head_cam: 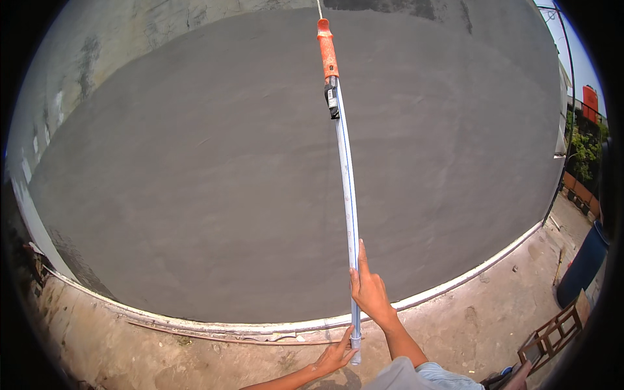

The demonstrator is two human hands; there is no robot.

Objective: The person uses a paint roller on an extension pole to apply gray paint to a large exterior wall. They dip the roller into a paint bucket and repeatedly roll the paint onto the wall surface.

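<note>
A long white plastic pipe [347,195] with blue stripes stands before me against the grey wall [234,185]. Black tape [332,102] binds its upper end to an orange tool handle [327,48], apparently a paint roller's. A thin rod [320,9] runs up from that handle and leaves the picture, so the tool's head is hidden. My right hand [373,295] grips the pipe's lower part, its index finger stretched up along the side. Below it, my left hand [334,357] holds the pipe near its capped bottom end [356,350].
A whitish ledge [204,325] follows the wall's foot, above a rough concrete ground [438,336]. To the right are a blue barrel [582,265], a brown slatted frame [553,336] and plants [582,151]. A paler, cracked wall area [126,44] shows upper left.
</note>
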